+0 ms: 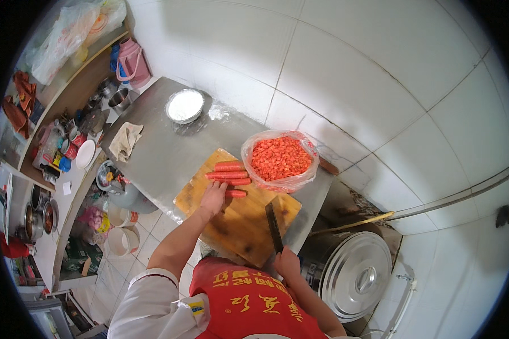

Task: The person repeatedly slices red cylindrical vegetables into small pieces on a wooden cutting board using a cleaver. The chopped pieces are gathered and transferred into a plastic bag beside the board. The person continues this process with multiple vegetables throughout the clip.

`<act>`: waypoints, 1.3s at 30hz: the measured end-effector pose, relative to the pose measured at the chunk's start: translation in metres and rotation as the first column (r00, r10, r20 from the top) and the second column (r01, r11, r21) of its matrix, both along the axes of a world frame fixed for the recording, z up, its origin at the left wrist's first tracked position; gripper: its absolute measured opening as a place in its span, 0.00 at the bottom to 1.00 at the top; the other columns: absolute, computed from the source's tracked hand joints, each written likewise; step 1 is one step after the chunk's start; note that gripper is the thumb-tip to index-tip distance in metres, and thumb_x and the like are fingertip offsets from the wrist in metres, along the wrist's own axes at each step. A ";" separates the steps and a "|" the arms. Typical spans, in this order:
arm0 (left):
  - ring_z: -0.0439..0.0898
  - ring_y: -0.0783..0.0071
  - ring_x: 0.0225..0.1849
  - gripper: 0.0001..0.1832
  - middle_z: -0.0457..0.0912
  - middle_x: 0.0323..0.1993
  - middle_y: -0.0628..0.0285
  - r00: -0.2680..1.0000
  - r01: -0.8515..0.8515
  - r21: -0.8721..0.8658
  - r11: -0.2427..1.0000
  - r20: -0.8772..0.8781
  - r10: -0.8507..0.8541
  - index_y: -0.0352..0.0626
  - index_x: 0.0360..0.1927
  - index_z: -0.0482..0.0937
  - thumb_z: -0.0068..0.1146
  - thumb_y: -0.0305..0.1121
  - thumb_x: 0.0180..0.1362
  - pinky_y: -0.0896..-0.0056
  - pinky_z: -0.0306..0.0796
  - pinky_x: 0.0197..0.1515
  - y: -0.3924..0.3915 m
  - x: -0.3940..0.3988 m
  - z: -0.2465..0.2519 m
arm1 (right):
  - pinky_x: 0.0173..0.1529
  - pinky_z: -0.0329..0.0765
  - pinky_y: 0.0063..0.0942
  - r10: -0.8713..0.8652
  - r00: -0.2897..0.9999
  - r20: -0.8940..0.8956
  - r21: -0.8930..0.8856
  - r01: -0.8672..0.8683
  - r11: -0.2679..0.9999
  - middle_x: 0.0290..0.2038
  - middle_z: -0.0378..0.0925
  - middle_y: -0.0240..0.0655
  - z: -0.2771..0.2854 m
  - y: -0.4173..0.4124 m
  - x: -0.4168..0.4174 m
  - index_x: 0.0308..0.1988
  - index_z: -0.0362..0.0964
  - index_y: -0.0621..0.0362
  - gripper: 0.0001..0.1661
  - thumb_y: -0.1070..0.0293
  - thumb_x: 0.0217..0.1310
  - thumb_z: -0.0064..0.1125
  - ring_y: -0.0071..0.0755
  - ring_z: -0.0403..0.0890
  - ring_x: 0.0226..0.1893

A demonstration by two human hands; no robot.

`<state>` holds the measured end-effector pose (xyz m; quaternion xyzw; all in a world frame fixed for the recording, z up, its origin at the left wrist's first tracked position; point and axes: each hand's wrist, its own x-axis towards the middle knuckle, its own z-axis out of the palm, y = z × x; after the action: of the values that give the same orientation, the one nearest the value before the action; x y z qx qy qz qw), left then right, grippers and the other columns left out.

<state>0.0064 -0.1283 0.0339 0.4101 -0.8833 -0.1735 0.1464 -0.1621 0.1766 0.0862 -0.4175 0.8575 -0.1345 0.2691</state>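
Note:
Several carrots (227, 174) lie side by side near the far edge of a wooden cutting board (246, 229). My left hand (214, 198) reaches over the board with its fingertips at the nearest carrots; a separate piece of carrot (236, 193) lies just right of it. Whether the fingers grip a carrot is hidden. My right hand (287, 262) is closed around the handle of a cleaver (274, 226), whose blade is over the right part of the board. Beyond the board stands a bowl lined with a clear plastic bag (313, 171), full of diced carrot (280, 157).
A bowl of white contents (185, 106) and a cloth (126, 141) are on the steel table (152, 169). A large lidded pot (356, 275) stands at the right. Tiled wall rises behind; a pink thermos (133, 63) and cluttered shelves are at the left.

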 end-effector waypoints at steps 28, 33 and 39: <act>0.73 0.52 0.59 0.20 0.76 0.54 0.53 0.879 0.332 -0.179 0.926 -0.298 -0.373 0.38 0.49 0.78 0.51 0.32 0.53 0.58 0.68 0.63 0.131 0.021 -0.051 | 0.38 0.77 0.56 0.328 0.944 -0.035 0.185 -0.317 0.930 0.31 0.79 0.57 0.050 -0.033 0.026 0.47 0.59 0.60 0.12 0.66 0.68 0.47 0.66 0.81 0.32; 0.72 0.51 0.59 0.19 0.76 0.56 0.54 0.885 0.328 -0.184 0.927 -0.282 -0.370 0.38 0.49 0.78 0.50 0.32 0.53 0.57 0.68 0.63 0.132 0.022 -0.053 | 0.38 0.77 0.55 0.399 0.917 -0.010 0.245 -0.384 0.890 0.33 0.79 0.57 0.058 -0.049 0.029 0.44 0.59 0.61 0.10 0.68 0.67 0.47 0.66 0.81 0.33; 0.74 0.52 0.57 0.19 0.77 0.54 0.55 0.880 0.333 -0.208 0.920 -0.281 -0.382 0.39 0.47 0.78 0.51 0.33 0.51 0.58 0.70 0.61 0.130 0.021 -0.055 | 0.35 0.77 0.56 0.459 0.889 0.001 0.237 -0.446 0.863 0.27 0.79 0.57 0.055 -0.064 0.025 0.41 0.57 0.62 0.09 0.71 0.66 0.47 0.65 0.81 0.30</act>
<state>0.0270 0.0016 -0.0214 0.1939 -0.9195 -0.1924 0.2827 -0.1370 0.1127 0.1407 -0.5763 0.7524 0.0441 0.3160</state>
